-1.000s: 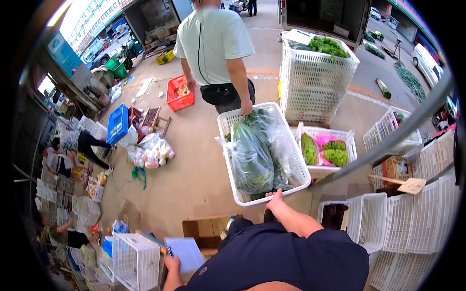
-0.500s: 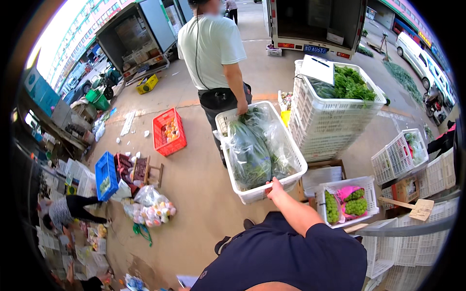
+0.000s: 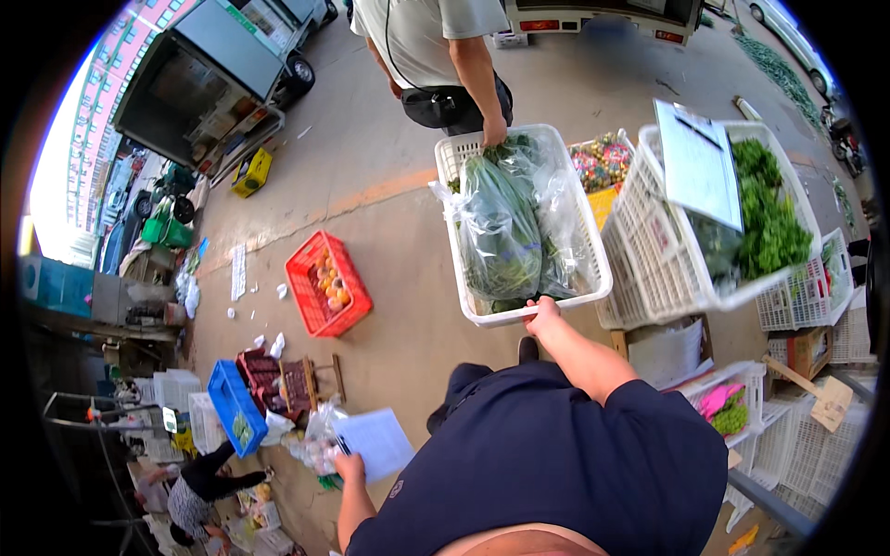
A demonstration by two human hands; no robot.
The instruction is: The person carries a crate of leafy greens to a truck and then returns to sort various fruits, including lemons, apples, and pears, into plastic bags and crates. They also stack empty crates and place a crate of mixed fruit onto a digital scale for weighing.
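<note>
1. Crate of bagged greens is held centrally: the grip of the right hand pinches its near rim, a co-worker's hand its far end, likely sharing weight.
2. Left hand, near left, pinches white paper, apart from the load.

The left hand seems partly hidden beneath a white sheet; the upper edge crops a co-worker

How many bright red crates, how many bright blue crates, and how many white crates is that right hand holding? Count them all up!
Red crate: 1
Blue crate: 1
White crate in the right hand: 1
Total: 3
</note>
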